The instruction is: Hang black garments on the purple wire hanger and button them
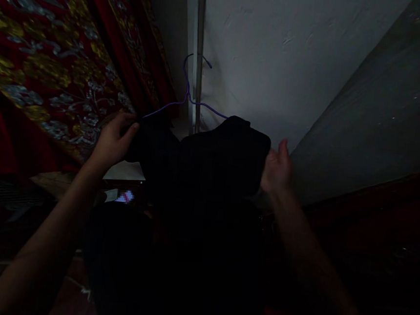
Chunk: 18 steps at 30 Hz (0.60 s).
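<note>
A black garment [209, 162], too dark to make out in detail, hangs over a thin purple clothes hanger [209, 107] in the middle of the view. The hanger's hook rises above it, in front of a pale vertical edge. At the garment's left shoulder, my left hand [116, 139] pinches the cloth close to the hanger's end. My right hand [278, 169] is at the garment's right side, thumb raised, its other fingers partly hidden behind the cloth. Whether those fingers grip the cloth does not show.
Red cloth with gold and silver floral patterns [49, 65] hangs at the left. Behind the hanger stands a pale wall [271, 50] with a vertical post [199, 34]. A greyish sheet [384, 104] covers the right side. The lower area is very dark.
</note>
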{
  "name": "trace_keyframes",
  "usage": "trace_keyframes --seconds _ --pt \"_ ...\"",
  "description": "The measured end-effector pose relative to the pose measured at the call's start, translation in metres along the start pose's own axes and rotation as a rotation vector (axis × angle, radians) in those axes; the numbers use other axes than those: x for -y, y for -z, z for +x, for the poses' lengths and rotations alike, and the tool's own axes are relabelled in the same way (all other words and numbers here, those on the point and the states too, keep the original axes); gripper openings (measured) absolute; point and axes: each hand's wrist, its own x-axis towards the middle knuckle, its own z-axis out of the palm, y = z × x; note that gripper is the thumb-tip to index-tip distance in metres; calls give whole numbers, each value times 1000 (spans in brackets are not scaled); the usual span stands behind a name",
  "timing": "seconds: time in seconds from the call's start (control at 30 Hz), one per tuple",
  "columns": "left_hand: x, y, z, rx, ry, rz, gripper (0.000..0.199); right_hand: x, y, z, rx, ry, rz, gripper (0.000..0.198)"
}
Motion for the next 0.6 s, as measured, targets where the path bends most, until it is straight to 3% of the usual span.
trace_keyframes --seconds 0.1,0.2,0.27,0.33,0.47,0.6 --pt "0 -2 -4 -76 19 30 35 -8 6 -11 51 -161 158 79" --pt "-4 -1 -5 -122 6 48 42 -15 9 -19 206 -373 174 71" --pt "-5 -2 -5 -125 -4 52 46 -19 9 -20 252 -413 141 64" --pt "-4 -3 -6 -125 -6 49 42 -22 8 -14 184 -332 126 58" --pt "-1 -5 -7 -121 -10 42 29 -17 9 12 -97 -71 129 52" --pt "-5 -3 -10 -158 -9 60 30 10 7 41 -160 130 -97 46"
